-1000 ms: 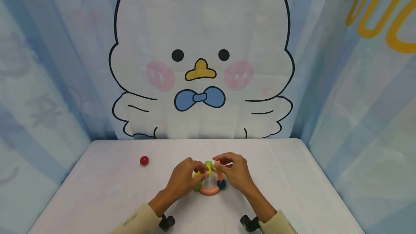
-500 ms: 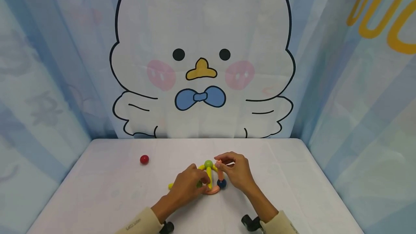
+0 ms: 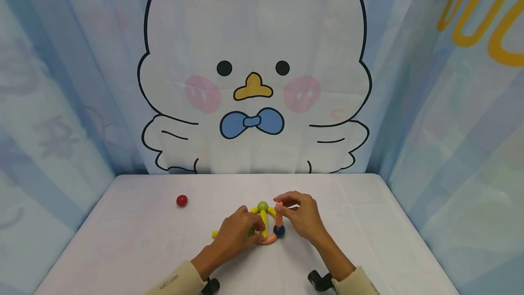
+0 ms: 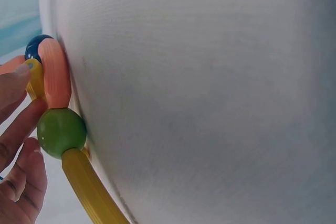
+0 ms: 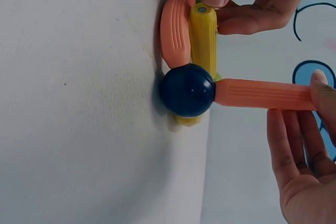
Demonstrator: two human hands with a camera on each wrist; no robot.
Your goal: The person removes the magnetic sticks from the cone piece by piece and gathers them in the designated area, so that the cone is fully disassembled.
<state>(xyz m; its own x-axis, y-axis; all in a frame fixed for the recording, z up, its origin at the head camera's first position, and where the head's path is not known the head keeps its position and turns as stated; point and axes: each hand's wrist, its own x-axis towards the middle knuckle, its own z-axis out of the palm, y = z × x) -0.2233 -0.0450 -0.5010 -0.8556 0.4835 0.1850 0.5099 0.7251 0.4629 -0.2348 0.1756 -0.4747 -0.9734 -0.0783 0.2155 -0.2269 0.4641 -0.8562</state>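
My right hand pinches the top of a straight orange magnetic stick, which stands up from a dark blue ball. A curved orange stick runs along the table from that ball to a green ball. My left hand pinches the near end of a yellow magnetic stick, whose round magnet tip shows. This stick slopes from a light green ball at the back toward the curved orange one. Another yellow stick leads off the green ball, partly hidden by my left hand in the head view.
A loose red ball lies at the left on the white tabletop. Behind the table hangs a curtain with a cartoon bird. A black wrist camera is strapped near each sleeve.
My left hand has come nearer and lower, bringing the yellow stick's end toward the front. A yellow tip now shows left of it. The upright orange stick and my right hand have shifted slightly right.
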